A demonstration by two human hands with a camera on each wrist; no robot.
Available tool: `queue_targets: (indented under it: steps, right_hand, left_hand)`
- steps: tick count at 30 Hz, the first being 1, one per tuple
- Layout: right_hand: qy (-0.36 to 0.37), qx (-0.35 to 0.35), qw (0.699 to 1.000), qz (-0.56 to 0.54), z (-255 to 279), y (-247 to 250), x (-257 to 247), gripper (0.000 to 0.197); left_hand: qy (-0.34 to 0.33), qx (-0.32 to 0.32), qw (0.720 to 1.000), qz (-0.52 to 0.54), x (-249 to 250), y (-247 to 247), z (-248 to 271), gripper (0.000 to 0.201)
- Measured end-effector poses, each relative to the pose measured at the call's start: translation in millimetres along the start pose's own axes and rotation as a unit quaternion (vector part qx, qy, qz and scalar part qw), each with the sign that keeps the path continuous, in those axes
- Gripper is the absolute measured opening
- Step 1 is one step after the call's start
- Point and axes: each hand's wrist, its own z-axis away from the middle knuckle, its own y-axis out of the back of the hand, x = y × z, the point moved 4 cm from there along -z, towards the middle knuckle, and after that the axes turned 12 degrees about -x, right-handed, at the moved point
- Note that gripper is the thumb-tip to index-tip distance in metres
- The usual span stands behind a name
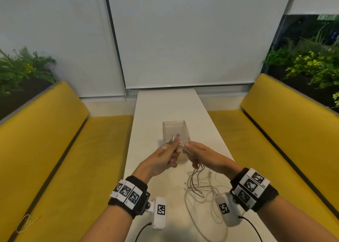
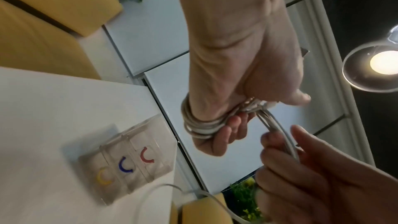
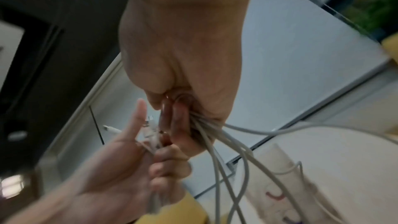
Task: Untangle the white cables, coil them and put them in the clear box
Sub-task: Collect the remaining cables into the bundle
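A loose loop of thin wire [image 1: 25,222] is seen at 8 o'clock on the yellow bench seat [image 1: 60,168], well apart from the table [image 1: 146,168].

Left hand [image 1: 161,159]: raised above the table centre, fingers curled round several turns of the white cables [image 2: 200,125], which are wound as a coil around the hand; a connector end is pinned under the thumb, seen in the left wrist view.

Clear box [image 1: 175,133]: stood at 12 o'clock from both hands, on the table. Dividers are seen inside in the left wrist view, w/ three curved marks on it – yellow, blue, red, left to right. No cable can be made out inside; contents otherwise can't be told. No readable writing or brand on it.

Right hand [image 1: 205,157]: just beside the left at 3 o'clock, fingers closed on a bunch of cable strands that run taut to the left hand. From it the strands hang down to a loose tangle [image 1: 200,192] on the table at 6 o'clock.

Wrist bands on both arms carry black-and-white square code tags; no text is legible.
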Motion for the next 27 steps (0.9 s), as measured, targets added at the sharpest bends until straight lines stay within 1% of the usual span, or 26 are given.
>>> queue_targets:
  steps: [1, 4, 6, 7, 8, 9, 11, 13, 15, 17, 19, 21, 22, 24, 25, 26, 27]
  right_hand:
    - [0.010, -0.013, 0.999, -0.029, -1.0, -4.8, -2.7, 0.027]
    - [0.058, -0.047, 0.994, -0.073, -6.5, -24.4, -6.9, 0.019]
    - [0.075, -0.044, 0.994, -0.061, -10.3, -34.2, -3.1, 0.024]
    - [0.075, -0.035, 0.995, -0.052, -11.0, -35.8, -0.1, 0.028]
    - [0.073, -0.026, 0.996, -0.041, -9.6, -35.5, 0.4, 0.034]
    - [0.071, -0.018, 0.997, -0.030, -7.5, -33.4, -0.9, 0.040]
    - [0.078, -0.008, 0.997, -0.020, -2.3, -26.3, -8.5, 0.048]
    - [0.074, -0.017, 0.997, -0.019, 1.0, -15.5, -10.9, 0.047]
    - [0.047, -0.035, 0.998, 0.001, 3.7, -6.5, -2.0, 0.049]
    - [-0.001, -0.044, 0.999, 0.029, 8.9, -0.8, 18.5, 0.051]
    - [-0.042, -0.029, 0.998, 0.035, 13.9, 3.9, 39.0, 0.050]
    - [-0.070, -0.018, 0.995, 0.072, 14.4, 8.2, 49.7, 0.048]
    - [-0.074, -0.027, 0.990, 0.117, 12.3, 10.8, 49.4, 0.045]
    - [-0.095, -0.050, 0.978, 0.181, 11.4, 14.4, 41.1, 0.027]
    - [-0.102, -0.048, 0.977, 0.179, 12.1, 18.7, 36.0, 0.042]
    - [-0.096, -0.039, 0.979, 0.176, 13.7, 23.4, 29.2, 0.072]
    - [-0.070, -0.026, 0.982, 0.171, 14.7, 25.9, 17.0, 0.092]
  left_hand:
    - [-0.006, 0.022, 0.999, 0.032, 2.5, -1.6, -2.8, 0.046]
    - [-0.017, 0.124, 0.989, 0.083, 11.8, -5.9, -11.2, 0.056]
    - [-0.042, 0.172, 0.977, 0.117, 20.2, -9.0, -18.0, 0.056]
    - [-0.062, 0.180, 0.972, 0.141, 29.3, -12.0, -18.9, 0.055]
    - [-0.087, 0.174, 0.966, 0.167, 38.8, -15.2, -18.9, 0.056]
    - [-0.116, 0.155, 0.961, 0.196, 50.2, -20.0, -16.9, 0.057]
    - [-0.169, 0.093, 0.953, 0.234, 75.0, -30.4, -8.1, 0.057]
    - [-0.206, 0.024, 0.953, 0.220, 102.1, -38.7, 5.3, 0.057]
    - [-0.257, -0.033, 0.941, 0.216, 136.5, -40.5, 24.8, 0.060]
    - [-0.315, -0.055, 0.921, 0.222, 172.2, -32.8, 46.5, 0.062]
    - [-0.361, -0.055, 0.906, 0.214, 196.7, -21.8, 64.4, 0.060]
    - [-0.363, -0.060, 0.903, 0.220, 201.6, -15.1, 67.4, 0.060]
    - [-0.351, -0.062, 0.908, 0.222, 198.0, -16.4, 64.5, 0.060]
    - [-0.316, -0.048, 0.926, 0.201, 183.2, -23.1, 52.9, 0.060]
    - [-0.298, -0.037, 0.936, 0.182, 173.9, -26.3, 46.3, 0.059]
    - [-0.282, -0.030, 0.945, 0.163, 163.9, -28.8, 40.1, 0.058]
    - [-0.267, -0.026, 0.952, 0.148, 153.8, -30.2, 33.9, 0.057]
